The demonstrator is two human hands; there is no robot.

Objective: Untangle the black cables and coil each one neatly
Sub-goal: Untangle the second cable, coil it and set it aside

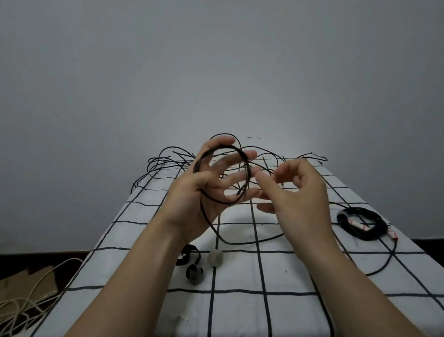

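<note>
Head view, the only one I have.

- Left hand (200,193): raised over the table, palm toward the camera. It grips a round black cable coil (247,176) of a few thin, smooth turns. One finger folds over the strands at the palm and the other fingers spread through the ring.
- Cable tail (249,242): drops from that palm and lies in a slack curve on the cloth (298,296).
- Right hand (299,196): just beside the coil's right edge, back to the camera, fingers loosely curled with thumb and forefinger close together. I cannot tell whether they pinch a strand.
- Tangle of black cables (173,158): wiry loops at the far end of the table, some hanging over the left edge.
- Wound bundle (359,224): a thicker black ring on the right of the cloth, with white tabs marked in red.
- Cloth: white, soft and wrinkled, with a black grid.
- Near my left forearm: a pale grey tape roll (215,257), a black roll (187,255) and a black-and-grey roll (194,273).
- Floor, lower left: flat brown cardboard (17,287) and cream cords (15,311).
</note>
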